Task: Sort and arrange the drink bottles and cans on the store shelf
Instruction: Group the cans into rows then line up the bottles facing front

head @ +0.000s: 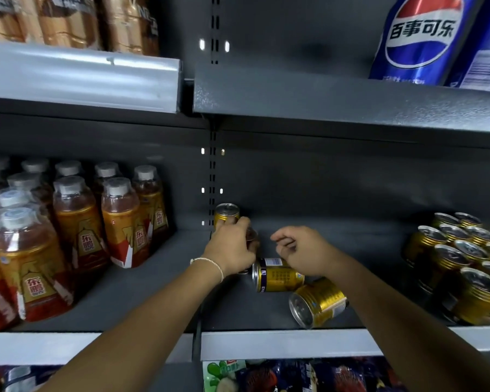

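On the dark grey middle shelf (159,295), one gold can (226,212) stands upright at the back by the slotted post. My left hand (232,247) is just in front of it and grips a second can (251,236), mostly hidden by the fingers. My right hand (300,251) hovers beside it with loosely curled fingers and holds nothing. Below that hand, a gold can (277,275) lies on its side. Another gold can (317,302) lies tipped over near the shelf's front edge.
A block of several upright gold cans (464,258) fills the shelf's right end. Wrapped packs of orange drink bottles (77,222) stand at the left. Blue Pepsi bottles (425,38) are on the upper shelf, with snack packets (266,376) on the shelf below.
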Motion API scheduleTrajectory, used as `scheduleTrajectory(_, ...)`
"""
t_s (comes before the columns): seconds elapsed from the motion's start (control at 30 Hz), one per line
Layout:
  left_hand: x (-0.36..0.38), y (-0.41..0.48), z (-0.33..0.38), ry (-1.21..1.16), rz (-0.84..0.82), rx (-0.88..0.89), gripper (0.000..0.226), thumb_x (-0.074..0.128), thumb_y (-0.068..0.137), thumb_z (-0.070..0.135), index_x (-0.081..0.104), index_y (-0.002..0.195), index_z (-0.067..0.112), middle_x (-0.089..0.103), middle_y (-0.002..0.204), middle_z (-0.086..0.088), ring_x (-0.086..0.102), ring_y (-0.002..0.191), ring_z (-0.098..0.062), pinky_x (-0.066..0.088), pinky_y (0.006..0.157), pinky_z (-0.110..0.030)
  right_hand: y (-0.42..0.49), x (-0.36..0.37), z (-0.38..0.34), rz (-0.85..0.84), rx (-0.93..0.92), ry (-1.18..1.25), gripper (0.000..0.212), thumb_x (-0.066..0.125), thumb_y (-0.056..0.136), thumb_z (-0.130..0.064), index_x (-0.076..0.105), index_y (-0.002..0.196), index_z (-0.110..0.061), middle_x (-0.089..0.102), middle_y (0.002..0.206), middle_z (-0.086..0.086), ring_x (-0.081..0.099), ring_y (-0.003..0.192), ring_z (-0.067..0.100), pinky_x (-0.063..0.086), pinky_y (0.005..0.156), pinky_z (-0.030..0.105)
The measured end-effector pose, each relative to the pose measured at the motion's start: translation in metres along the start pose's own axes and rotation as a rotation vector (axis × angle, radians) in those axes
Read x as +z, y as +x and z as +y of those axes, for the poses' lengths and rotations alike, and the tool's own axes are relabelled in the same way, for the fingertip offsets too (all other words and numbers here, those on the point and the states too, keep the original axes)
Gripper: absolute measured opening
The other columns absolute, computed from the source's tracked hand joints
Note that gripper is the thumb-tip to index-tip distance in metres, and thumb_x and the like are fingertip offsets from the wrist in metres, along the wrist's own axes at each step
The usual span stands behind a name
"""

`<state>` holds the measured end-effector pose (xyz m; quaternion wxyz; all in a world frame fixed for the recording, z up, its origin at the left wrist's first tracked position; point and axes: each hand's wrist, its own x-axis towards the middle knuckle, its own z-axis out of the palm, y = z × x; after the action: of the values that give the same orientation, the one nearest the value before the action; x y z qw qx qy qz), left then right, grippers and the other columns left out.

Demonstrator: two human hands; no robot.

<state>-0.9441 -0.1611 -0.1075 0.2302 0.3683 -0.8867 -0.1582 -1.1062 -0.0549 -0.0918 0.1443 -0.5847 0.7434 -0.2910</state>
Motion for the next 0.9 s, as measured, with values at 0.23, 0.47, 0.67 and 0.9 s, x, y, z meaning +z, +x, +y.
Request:
scheduleTrajectory(0.23,-0.007,-0.033,0.035,0.233,0.267,0.222,0.025,0.045,0.09,0.029,0.063,0.102,0.015,0.061,0.106,-0.006,0.052,0.101,-0.027,0.045,0.087,-0.037,-0.003,-0.011,0.011,-0.347,0.141,-0.021,0.068,0.081,0.079,-0.034,0.051,0.139,-0.028,0.056,0.133,-0.005,0.055,0.122,0.013,0.047,0.105,0.036)
scheduleTrajectory(0.47,0.0,-0.051,0.037,0.128,-0.095,0.108,0.015,0.053,0.089,0.032,0.054,0.098,0.02,0.063,0.097,-0.005,0.061,0.086,-0.026,0.046,0.063,-0.031,-0.003,-0.016,0.022,-0.375,0.231,0.043,0.079,0.091,0.061,-0.029,0.055,0.131,-0.033,0.066,0.112,-0.009,0.067,0.1,0.017,0.054,0.095,0.044)
scheduleTrajectory(0.67,0.019,-0.048,0.04,-0.001,-0.172,0.109,0.043,0.056,0.091,0.03,0.045,0.13,0.017,0.061,0.116,-0.008,0.06,0.1,-0.026,0.055,0.083,-0.039,-0.006,-0.026,0.035,-0.232,0.271,0.199,0.081,0.093,0.057,-0.022,0.054,0.123,-0.044,0.059,0.121,-0.001,0.066,0.102,0.018,0.056,0.092,0.042)
scheduleTrajectory(0.9,0.04,-0.036,0.052,-0.086,-0.232,0.076,0.056,0.051,0.095,0.028,0.034,0.146,0.018,0.065,0.116,-0.008,0.059,0.107,-0.026,0.05,0.094,-0.036,-0.003,-0.037,0.047,0.028,0.215,0.368,0.076,0.093,0.058,-0.004,0.059,0.123,-0.024,0.066,0.106,0.002,0.07,0.082,0.008,0.057,0.07,0.022)
